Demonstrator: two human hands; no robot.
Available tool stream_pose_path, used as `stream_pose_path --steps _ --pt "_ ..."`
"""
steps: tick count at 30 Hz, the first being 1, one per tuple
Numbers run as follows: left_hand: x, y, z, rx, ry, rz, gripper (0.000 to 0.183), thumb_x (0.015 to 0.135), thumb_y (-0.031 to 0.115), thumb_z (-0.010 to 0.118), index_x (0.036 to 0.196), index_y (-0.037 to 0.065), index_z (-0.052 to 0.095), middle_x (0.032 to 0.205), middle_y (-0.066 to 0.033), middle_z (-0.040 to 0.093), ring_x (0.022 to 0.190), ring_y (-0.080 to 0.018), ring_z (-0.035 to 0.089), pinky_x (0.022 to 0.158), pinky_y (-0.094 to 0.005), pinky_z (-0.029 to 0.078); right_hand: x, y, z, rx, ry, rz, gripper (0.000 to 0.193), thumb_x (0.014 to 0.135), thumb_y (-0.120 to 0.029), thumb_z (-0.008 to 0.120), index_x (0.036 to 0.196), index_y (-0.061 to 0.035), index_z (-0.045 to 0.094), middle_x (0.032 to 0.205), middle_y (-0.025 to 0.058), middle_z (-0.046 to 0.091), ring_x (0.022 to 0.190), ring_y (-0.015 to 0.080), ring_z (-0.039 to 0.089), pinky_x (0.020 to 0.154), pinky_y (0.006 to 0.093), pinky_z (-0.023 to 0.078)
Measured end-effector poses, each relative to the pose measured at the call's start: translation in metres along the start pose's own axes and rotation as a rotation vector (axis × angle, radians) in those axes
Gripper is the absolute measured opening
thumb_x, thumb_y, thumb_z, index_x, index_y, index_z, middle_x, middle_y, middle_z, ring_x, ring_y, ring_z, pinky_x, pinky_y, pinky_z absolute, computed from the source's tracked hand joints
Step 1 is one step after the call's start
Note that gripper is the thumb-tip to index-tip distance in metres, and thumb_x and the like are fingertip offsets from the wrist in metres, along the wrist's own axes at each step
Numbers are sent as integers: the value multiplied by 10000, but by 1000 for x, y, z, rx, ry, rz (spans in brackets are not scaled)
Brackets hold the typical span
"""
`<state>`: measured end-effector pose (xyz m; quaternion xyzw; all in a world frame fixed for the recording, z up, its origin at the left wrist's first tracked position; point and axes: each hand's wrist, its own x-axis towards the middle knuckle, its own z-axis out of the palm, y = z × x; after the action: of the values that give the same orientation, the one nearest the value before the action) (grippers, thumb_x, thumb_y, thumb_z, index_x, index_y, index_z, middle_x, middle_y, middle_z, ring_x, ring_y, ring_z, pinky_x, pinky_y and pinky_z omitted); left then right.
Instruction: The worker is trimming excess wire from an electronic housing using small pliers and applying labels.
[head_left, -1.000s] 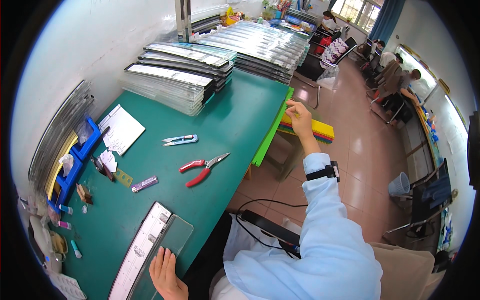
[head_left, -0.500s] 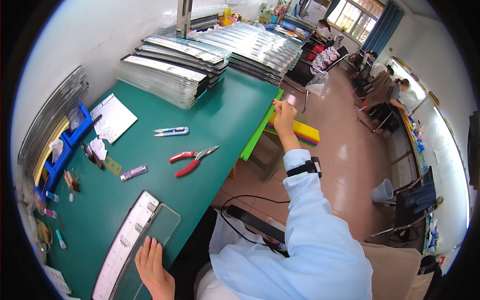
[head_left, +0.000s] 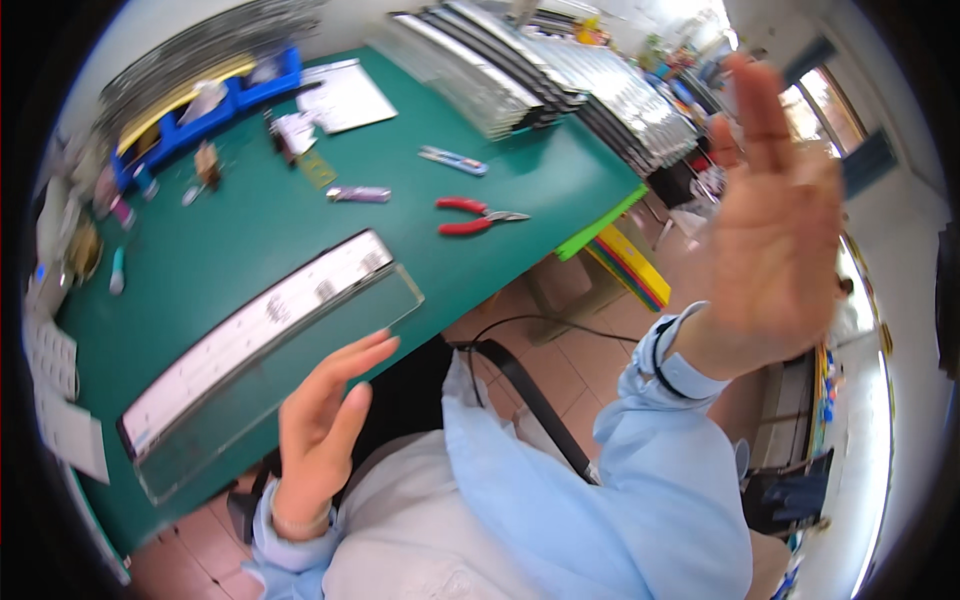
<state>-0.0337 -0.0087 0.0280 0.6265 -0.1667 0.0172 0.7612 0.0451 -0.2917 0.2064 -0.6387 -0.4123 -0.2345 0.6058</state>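
Observation:
A long, slightly curved white panel with a dark edge (head_left: 270, 315) lies on the green table, and a clear plate (head_left: 385, 310) runs along its near side. My left hand (head_left: 320, 425) hovers by the near edge of the clear plate, thumb and fingers apart, with nothing in it. Raised high at the right, well away from the table, my right hand (head_left: 775, 225) has its fingers stretched out and its palm bare; it is blurred by motion.
Red-handled pliers (head_left: 475, 217), thread snips (head_left: 453, 160) and a purple lighter (head_left: 358, 194) lie beyond the panel. Behind them are a notepad (head_left: 348, 97), a blue bin (head_left: 215, 115) and stacked panels (head_left: 480, 75). A black cable (head_left: 540, 318) hangs past the near edge.
The view has swung, so the table appears turned. My right hand has left the table's right corner and risen, spreading its fingers. My left hand has lifted off the clear plate.

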Motion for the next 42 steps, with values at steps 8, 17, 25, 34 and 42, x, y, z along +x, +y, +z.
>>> stream_pose_path --steps 8,17,25,34,42 --pt "-12 -39 25 -609 -155 -331 576 1071 405 270 1290 -52 544 1338 -199 557 1281 -256 489 1100 -384 349 55 -12 62 421 48 -49 69 935 -60 505 966 0 519 1470 394 287 1465 484 130 1174 592 68" --pt "-106 18 -50 -326 324 -236 309 1030 234 491 819 22 569 683 -18 511 589 -69 429 544 -216 326 35 118 101 -199 185 19 123 996 -151 577 980 -33 607 1050 90 643 949 109 584 786 220 431" --pt "-136 41 -113 712 1132 -114 113 940 66 632 888 -30 659 706 -23 618 632 -76 580 587 -203 433 -4 253 184 19 -352 581 101 933 -95 637 895 -3 622 737 43 660 649 77 589 616 216 463" --pt "-95 29 -92 315 1121 -127 114 969 112 609 927 9 633 789 -76 694 656 -92 622 584 -204 476 -11 191 225 -856 -672 -23 175 903 -123 620 1044 -34 674 901 118 691 860 270 670 805 373 420" --pt "-83 15 -62 -157 737 26 159 993 154 588 998 2 632 908 -74 699 768 -118 666 661 -237 515 -64 99 269 -189 -643 -360 299 724 -112 770 1007 -104 676 987 7 683 994 192 665 1035 491 237"
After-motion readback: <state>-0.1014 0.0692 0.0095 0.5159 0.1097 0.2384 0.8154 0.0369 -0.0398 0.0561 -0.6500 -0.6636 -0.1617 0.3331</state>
